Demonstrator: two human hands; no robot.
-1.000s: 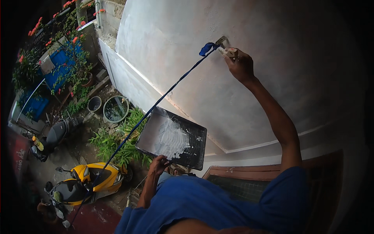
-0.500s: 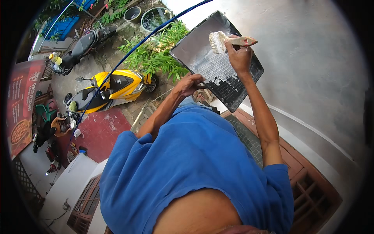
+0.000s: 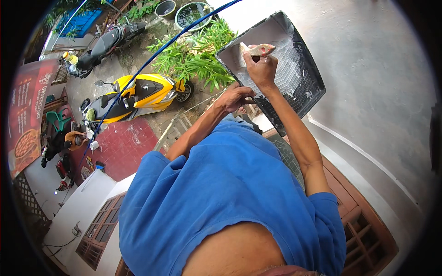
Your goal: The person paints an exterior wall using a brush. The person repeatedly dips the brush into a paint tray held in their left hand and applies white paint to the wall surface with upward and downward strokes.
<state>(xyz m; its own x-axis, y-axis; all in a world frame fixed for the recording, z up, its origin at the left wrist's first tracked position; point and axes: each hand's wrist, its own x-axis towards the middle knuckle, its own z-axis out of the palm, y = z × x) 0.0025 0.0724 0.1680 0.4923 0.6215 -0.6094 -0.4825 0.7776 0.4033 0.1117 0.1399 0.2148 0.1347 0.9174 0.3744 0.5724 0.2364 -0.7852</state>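
A black paint tray (image 3: 306,69) with a ribbed floor is streaked with white paint and tilted in front of me. My left hand (image 3: 236,98) grips its near left rim, thumb on top. Above the tray, my right hand (image 3: 262,72) is closed around the handle of a flat paintbrush (image 3: 263,49). The brush's handle is smeared with white and has a reddish end pointing right. Its bristles sit over the tray's left part, partly hidden by my fingers, and I cannot tell whether they touch the tray.
A grey-white wall (image 3: 363,60) stands close on the right, above a brown wooden frame (image 3: 363,234). A blue cable (image 3: 159,51) crosses at the left. Down below are a yellow scooter (image 3: 147,94), a dark motorcycle (image 3: 105,46), green plants (image 3: 202,64) and a seated person (image 3: 73,139).
The brush has moved left and down across the tray, its handle now foreshortened. The tray has shifted right in the picture and tilted differently. My left hand keeps its hold on the rim.
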